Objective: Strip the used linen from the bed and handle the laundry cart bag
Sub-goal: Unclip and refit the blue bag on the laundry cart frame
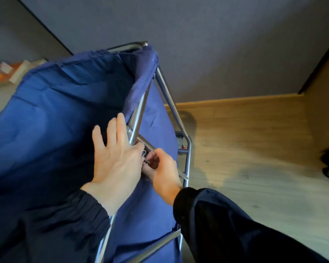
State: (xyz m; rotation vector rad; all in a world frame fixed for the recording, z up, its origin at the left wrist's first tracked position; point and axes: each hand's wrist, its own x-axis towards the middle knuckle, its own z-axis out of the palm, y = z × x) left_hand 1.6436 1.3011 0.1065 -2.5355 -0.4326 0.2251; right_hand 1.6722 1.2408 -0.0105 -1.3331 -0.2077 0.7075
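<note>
Right at the corner joint of the metal frame (139, 111) both hands meet. The left hand (114, 154) lies flat against the inner side of the blue laundry bag (55, 111) just beside that joint, its fingers straight and spread, gripping nothing. The right hand (163, 171) is on the outer side of the frame, fingers curled and pinching a small wire clip (145, 157) that sits just under the joint, touching the left hand's thumb side. The bag hangs open inside the frame, its rim folded over the top rail on the far side of the frame. Both sleeves are dark. Beyond the frame are a wooden floor (254, 149) and a grey wall (217, 44).
</note>
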